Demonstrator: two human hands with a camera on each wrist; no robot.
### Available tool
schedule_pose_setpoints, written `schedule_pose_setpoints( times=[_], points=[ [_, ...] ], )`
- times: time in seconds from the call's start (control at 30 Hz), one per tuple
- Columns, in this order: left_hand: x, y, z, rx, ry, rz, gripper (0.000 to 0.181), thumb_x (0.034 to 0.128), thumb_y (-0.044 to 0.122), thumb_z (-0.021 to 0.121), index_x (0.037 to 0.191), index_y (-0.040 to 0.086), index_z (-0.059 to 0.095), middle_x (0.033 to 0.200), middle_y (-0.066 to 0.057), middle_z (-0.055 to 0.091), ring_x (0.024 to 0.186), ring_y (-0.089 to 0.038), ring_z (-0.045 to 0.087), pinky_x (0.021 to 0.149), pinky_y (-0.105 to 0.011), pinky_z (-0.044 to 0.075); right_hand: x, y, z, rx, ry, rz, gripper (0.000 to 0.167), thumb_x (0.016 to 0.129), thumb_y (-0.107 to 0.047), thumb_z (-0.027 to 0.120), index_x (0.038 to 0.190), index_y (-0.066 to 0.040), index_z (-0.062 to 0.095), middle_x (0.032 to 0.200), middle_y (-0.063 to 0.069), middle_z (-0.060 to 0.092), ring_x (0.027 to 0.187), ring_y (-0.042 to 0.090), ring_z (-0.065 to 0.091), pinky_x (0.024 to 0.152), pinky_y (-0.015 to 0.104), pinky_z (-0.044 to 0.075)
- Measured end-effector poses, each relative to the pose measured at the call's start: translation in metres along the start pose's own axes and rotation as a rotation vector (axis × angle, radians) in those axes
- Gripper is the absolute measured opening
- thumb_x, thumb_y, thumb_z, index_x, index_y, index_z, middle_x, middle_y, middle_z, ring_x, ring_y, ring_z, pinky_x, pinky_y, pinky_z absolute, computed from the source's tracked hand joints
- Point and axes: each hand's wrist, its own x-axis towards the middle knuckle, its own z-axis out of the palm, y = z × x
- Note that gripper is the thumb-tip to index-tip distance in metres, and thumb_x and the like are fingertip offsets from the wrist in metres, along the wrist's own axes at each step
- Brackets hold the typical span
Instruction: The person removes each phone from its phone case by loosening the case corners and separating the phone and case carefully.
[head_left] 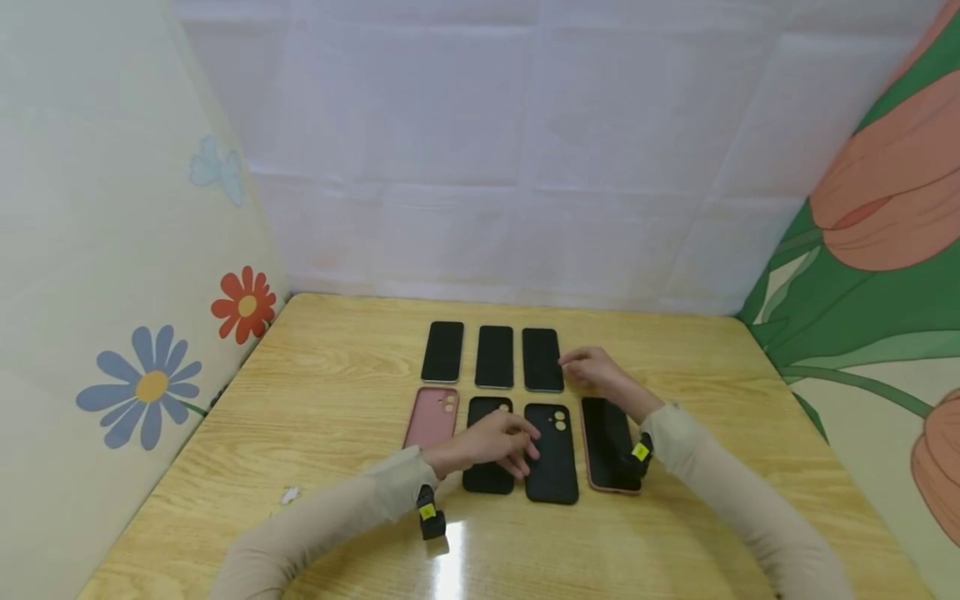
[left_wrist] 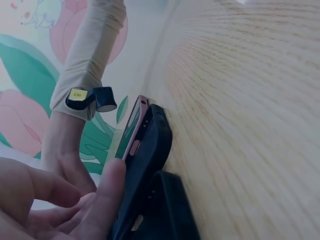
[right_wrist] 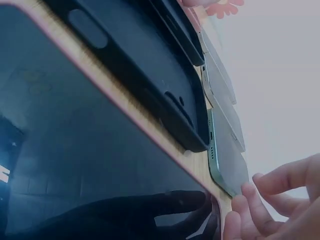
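Observation:
My right hand (head_left: 597,369) hovers at the right edge of the back row's rightmost phone (head_left: 542,360). Its fingers are loosely bent with nothing between them, and in the right wrist view the fingertips (right_wrist: 248,190) sit beside that phone's green edge; contact is unclear. My left hand (head_left: 495,442) lies over two black phone cases, the left one (head_left: 487,479) partly hidden beneath it and the right one (head_left: 553,467) by its fingertips. Those fingers look relaxed and hold nothing. Below my right wrist lies a phone in a pink case (head_left: 606,437), screen up.
Two more dark phones, one in the middle (head_left: 494,357) and one at the left (head_left: 443,352), complete the back row. A pink case (head_left: 431,417) lies at the front row's left end. A white scrap (head_left: 290,495) is on the wooden table (head_left: 345,333), with cloth walls around it.

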Motion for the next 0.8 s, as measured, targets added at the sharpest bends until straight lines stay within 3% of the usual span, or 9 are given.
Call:
schedule_pose_setpoints(
  times=[0.13,0.4,0.53,0.7,0.8],
  points=[
    [0.002,0.002,0.003,0.009,0.002,0.014,0.028,0.1027,0.0,0.045,0.123,-0.011,0.059,0.096,-0.015,0.069,0.068,-0.019,0.067,0.064,-0.034,0.06,-0.005,0.002,-0.004,-0.04,-0.016,-0.02,0.031,0.098,-0.002,0.049,0.125,0.012,0.057,0.109,0.019,0.061,0.087,0.022,0.054,0.073,0.032,0.047],
    [0.004,0.007,0.01,0.016,0.04,0.021,0.024,0.1007,0.0,0.05,0.118,-0.011,0.062,0.094,-0.017,0.069,0.074,-0.022,0.068,0.069,-0.036,0.06,-0.013,0.003,-0.011,-0.071,-0.05,-0.102,0.029,0.097,0.002,0.047,0.12,0.016,0.056,0.096,0.016,0.06,0.073,0.02,0.05,0.066,0.031,0.046],
    [0.008,0.01,0.015,0.02,0.044,0.032,0.024,0.1009,0.001,0.05,0.119,-0.011,0.062,0.097,-0.018,0.069,0.079,-0.023,0.068,0.074,-0.038,0.059,-0.016,0.009,-0.015,-0.144,-0.048,-0.131,0.024,0.097,0.002,0.05,0.116,0.013,0.06,0.1,0.017,0.062,0.077,0.021,0.053,0.065,0.03,0.047],
    [0.012,0.01,0.022,0.059,0.066,0.064,0.023,0.1012,0.001,0.051,0.117,-0.011,0.062,0.097,-0.018,0.068,0.083,-0.024,0.067,0.075,-0.036,0.059,-0.024,0.014,-0.021,-0.223,-0.059,-0.161,0.022,0.097,0.0,0.051,0.113,0.011,0.062,0.107,0.022,0.062,0.088,0.027,0.057,0.073,0.034,0.05],
    [0.014,0.011,0.026,0.085,0.077,0.09,0.023,0.1009,0.001,0.051,0.118,-0.011,0.062,0.098,-0.02,0.067,0.087,-0.028,0.067,0.076,-0.036,0.058,-0.029,0.017,-0.025,-0.335,-0.051,-0.213,0.019,0.096,-0.001,0.055,0.109,0.01,0.063,0.102,0.02,0.063,0.088,0.027,0.058,0.074,0.038,0.051]
  ],
)
